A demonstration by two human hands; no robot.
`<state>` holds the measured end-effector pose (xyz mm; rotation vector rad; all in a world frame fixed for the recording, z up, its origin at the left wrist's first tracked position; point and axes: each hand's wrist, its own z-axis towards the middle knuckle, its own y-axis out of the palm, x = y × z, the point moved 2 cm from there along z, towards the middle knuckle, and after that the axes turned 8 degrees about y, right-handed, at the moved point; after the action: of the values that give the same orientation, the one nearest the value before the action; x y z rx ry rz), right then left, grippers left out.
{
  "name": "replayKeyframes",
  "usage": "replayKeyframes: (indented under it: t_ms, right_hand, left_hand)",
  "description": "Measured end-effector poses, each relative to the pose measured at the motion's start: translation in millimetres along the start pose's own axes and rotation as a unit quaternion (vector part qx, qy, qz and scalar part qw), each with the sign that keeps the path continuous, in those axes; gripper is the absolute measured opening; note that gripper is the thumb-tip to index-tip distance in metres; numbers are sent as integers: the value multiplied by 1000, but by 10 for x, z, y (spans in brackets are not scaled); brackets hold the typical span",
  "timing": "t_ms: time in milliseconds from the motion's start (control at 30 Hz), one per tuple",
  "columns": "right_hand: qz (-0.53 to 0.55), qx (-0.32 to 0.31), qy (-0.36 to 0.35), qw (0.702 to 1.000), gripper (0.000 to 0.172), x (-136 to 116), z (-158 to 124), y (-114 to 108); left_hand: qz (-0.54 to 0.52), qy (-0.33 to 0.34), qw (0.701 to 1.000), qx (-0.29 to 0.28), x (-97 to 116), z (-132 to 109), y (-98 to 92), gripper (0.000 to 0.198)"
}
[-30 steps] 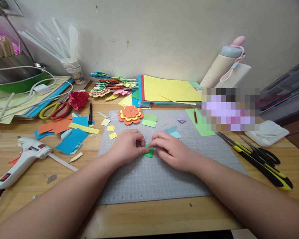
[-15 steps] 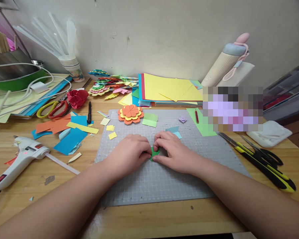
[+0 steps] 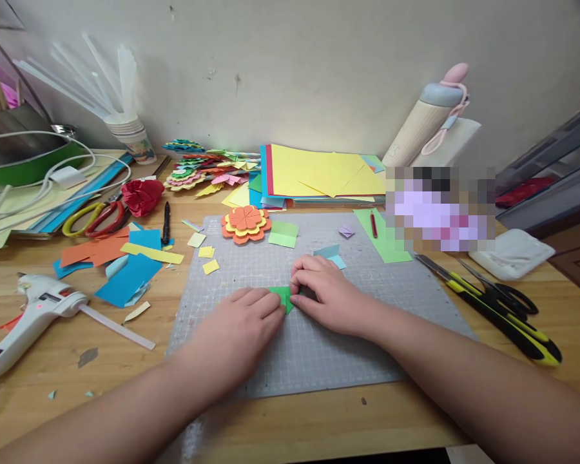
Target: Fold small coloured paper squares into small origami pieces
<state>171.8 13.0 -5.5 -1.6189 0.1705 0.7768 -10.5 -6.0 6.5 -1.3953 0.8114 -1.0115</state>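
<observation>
A small piece of folded green paper lies low over the grey cutting mat, between my two hands. My left hand has its curled fingers closed on the paper's left part and covers much of it. With thumb and fingertips, my right hand pinches the right edge. A pointed lower corner of the paper shows between them. Just beyond my right hand rests a folded light-blue paper. Farther back on the mat are a light-green creased square and a layered orange-and-yellow paper flower.
Left of the mat lie a hot glue gun, coloured paper scraps, red-and-yellow-handled scissors and a black pen. To the right are a utility knife and black scissors. Stacked coloured paper lies by the wall.
My left hand has shifted left and closer to me, baring more of the green paper. My right hand stays at the paper's right side. The whole view has shifted slightly.
</observation>
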Motion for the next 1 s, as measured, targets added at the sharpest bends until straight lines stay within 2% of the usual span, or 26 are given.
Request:
replayKeyframes:
  t_ms: [300, 433, 567, 667, 1000]
  right_hand:
    - [9, 2, 5, 1000, 8, -9, 1, -14]
    - [16, -10, 16, 1000, 8, -23, 15, -33]
    - [25, -18, 17, 999, 8, -8, 28, -42]
    - [39, -28, 15, 999, 8, 10, 40, -47]
    - [15, 0, 41, 999, 12, -50, 52, -14]
  left_hand:
    - [125, 74, 989, -24, 210, 67, 36, 16]
    - [142, 37, 989, -2, 242, 58, 51, 21]
    - [17, -36, 999, 14, 150, 18, 9, 24]
    - [-6, -61, 998, 19, 90, -2, -47, 26]
    - [102, -1, 995, -11, 105, -46, 1, 35]
